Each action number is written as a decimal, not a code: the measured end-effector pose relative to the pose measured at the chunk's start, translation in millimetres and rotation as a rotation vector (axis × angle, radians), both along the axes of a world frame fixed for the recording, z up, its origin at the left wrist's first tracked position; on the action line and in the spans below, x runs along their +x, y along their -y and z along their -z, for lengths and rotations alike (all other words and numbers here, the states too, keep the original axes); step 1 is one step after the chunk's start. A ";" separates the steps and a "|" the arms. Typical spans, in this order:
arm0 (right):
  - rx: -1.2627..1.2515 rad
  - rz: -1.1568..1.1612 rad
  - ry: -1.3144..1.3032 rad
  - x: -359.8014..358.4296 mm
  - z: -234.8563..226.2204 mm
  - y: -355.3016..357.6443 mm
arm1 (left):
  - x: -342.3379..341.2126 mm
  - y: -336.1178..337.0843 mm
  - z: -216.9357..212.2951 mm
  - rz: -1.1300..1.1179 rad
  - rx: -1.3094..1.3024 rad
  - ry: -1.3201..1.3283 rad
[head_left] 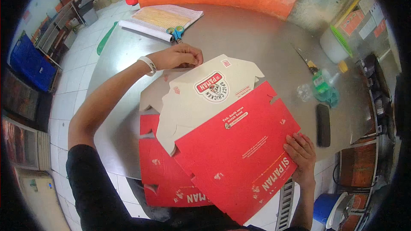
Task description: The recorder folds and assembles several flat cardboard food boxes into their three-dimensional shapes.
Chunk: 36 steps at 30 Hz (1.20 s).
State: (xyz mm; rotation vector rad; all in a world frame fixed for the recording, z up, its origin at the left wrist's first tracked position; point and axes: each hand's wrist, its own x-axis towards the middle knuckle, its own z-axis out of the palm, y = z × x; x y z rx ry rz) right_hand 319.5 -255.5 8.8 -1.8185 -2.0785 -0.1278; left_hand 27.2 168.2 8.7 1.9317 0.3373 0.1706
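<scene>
Now gripping flat red-and-white carton (222, 119) — left hand (180, 56) pinching far flap, right hand (302, 154) clamping near-right edge — on steel table (252, 34).

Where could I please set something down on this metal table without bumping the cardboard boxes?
The widest bare patch of the table lies between the flat box, the scissors and the knife. A smaller strip is left of the left hand. The right edge, by the bottle and black case, is crowded.

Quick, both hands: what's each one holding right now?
Left hand: fingers pinched on the far edge of the flat carton.
Right hand: gripping the carton's near red edge.
</scene>
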 end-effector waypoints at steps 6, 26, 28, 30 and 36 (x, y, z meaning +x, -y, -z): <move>-0.046 0.031 0.043 -1.1 -9.3 -8.0 | 0.7 -3.2 -9.7 0.052 0.013 -0.126; -0.020 0.043 0.112 -10.5 -6.9 -1.7 | -1.3 26.2 -3.8 -0.265 -0.033 -0.230; -0.038 0.033 0.110 -8.7 -4.9 -2.1 | -0.5 28.9 -7.1 -0.241 0.057 -0.176; -0.028 0.037 0.088 -10.7 -4.6 -1.5 | -1.3 29.5 -5.7 -0.216 0.146 -0.124; 0.002 0.015 0.077 -6.2 -3.7 -1.0 | -2.9 34.7 -0.1 -0.287 0.218 0.051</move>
